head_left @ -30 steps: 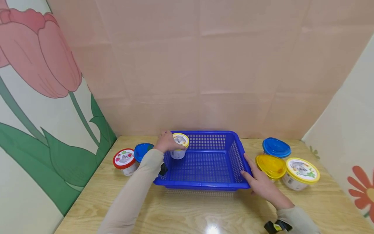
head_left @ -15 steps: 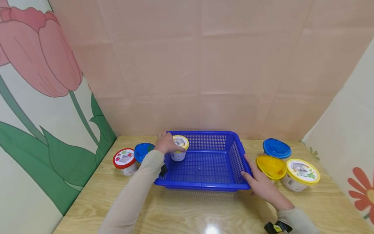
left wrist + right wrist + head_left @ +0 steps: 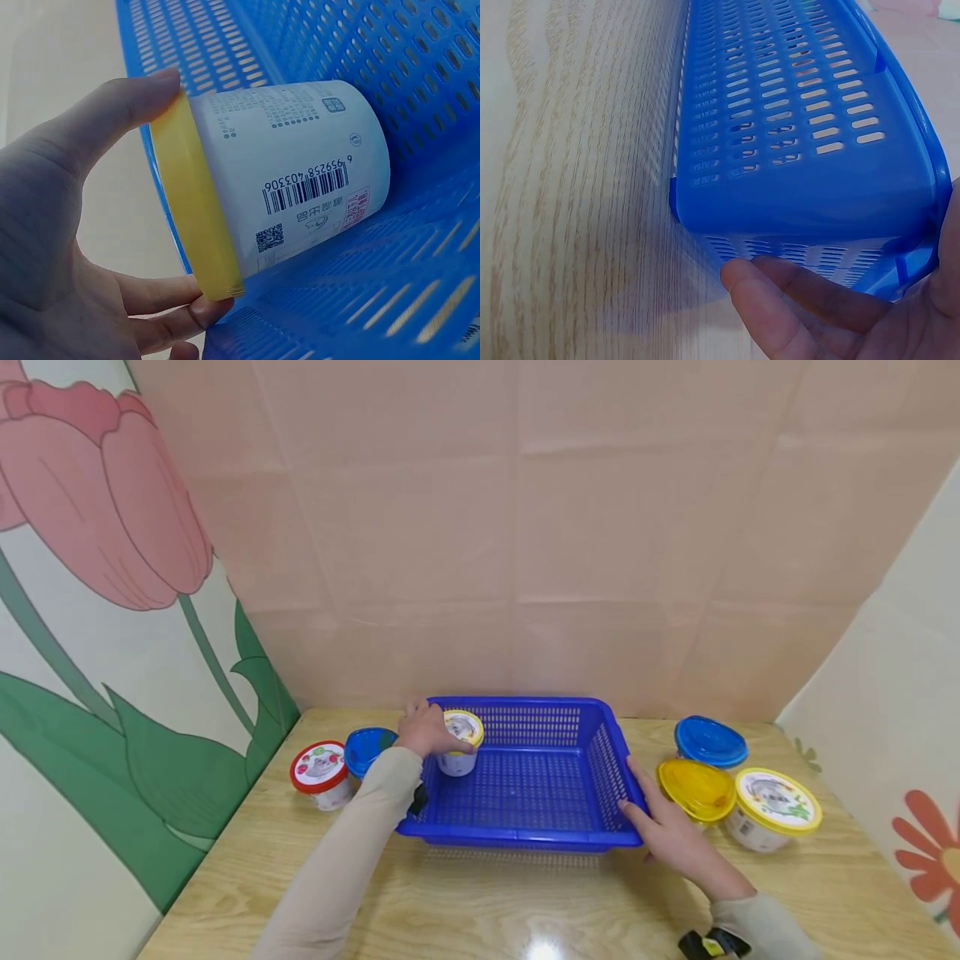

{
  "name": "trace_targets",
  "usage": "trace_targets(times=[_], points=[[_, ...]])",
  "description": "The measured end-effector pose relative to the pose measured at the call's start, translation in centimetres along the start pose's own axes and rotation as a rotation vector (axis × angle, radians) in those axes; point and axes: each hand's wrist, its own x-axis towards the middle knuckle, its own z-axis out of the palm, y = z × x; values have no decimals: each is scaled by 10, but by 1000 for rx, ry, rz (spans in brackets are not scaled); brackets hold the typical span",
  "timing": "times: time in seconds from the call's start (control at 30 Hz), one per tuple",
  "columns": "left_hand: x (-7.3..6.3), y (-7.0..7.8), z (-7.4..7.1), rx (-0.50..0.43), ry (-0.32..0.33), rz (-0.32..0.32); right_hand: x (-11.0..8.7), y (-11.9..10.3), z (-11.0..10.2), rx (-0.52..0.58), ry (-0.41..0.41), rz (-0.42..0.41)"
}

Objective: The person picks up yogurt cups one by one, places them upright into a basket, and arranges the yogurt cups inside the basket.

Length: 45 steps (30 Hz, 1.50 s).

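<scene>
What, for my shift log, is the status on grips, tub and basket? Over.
Left grip holds yellow-lidded tub, upright inside blue basket. Right grip holds basket's right side. Nothing visibly in the way.

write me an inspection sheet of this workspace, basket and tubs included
surface: wood-grain table
job's things: small yellow-rimmed tub inside blue basket
clutter: red-lidded tub and blue-lidded tub at left; blue-lidded container, yellow-lidded container and big yellow-rimmed tub at right
hands: left hand grips the small yellow-rimmed tub; right hand holds the basket's right side
cables: nothing seen
surroundings: pinkish backdrop, tulip mural left, red flower right
</scene>
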Motion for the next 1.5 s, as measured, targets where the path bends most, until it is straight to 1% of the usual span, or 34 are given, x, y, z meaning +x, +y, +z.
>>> trace_targets(times=[0.17, 0.4, 0.7, 0.97, 1.2, 1.3, 1.37, 1.5], points=[[-3, 2, -2, 2, -9, -5, 0, 1, -1, 1, -7, 13], [-4, 4, -3, -8, -21, -3, 1, 3, 0, -2, -3, 10], [-5, 3, -2, -29, -25, 13, 1, 5, 1, -3, -4, 11], [-5, 3, -7, -40, -51, 31, -1, 3, 0, -8, -6, 6], [-7, 1, -10, -58, -45, 27, 0, 2, -1, -4, -9, 8], [-10, -1, -14, -86, -43, 48, -1, 3, 0, -4, -9, 8], [-13, -3, -19, -133, -38, 77, -1, 3, 0, -5, -8, 7], [-19, -14, -31, -231, -12, 146, 0, 2, 0, 0, -5, -4]])
